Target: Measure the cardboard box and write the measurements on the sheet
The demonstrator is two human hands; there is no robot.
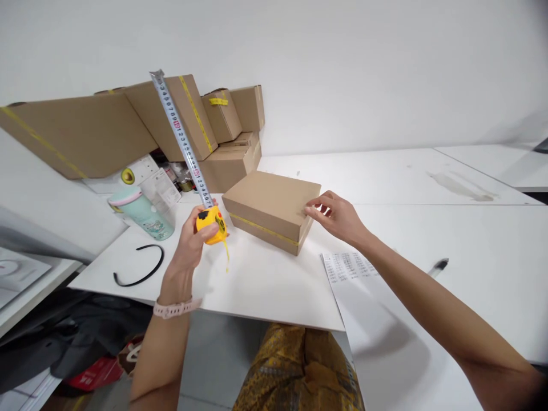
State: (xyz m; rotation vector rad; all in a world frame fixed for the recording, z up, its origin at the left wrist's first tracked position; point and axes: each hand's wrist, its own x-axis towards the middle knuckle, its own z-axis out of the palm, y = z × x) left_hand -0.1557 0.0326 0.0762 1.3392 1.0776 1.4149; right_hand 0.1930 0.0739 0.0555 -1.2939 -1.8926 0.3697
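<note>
My left hand (193, 235) is closed round a yellow tape measure (210, 225). Its metal blade (182, 137) is drawn out a long way and points up and away, in front of the stacked boxes; a short yellow strap dangles from the case. In the middle of the table lies a closed brown cardboard box (274, 197) with yellow tape along its side. Thumb and fingers of my right hand (336, 214) are bent together at the box's top right edge, seemingly pinching there. Whether anything small is between the fingertips is hidden.
Several taped cardboard boxes (171, 114) are stacked at the back left against the wall. A mint-green tumbler (143, 214) stands before them, near a black curved band (160, 260). To the right lie a sheet with writing (342, 271) and a pen (439, 266).
</note>
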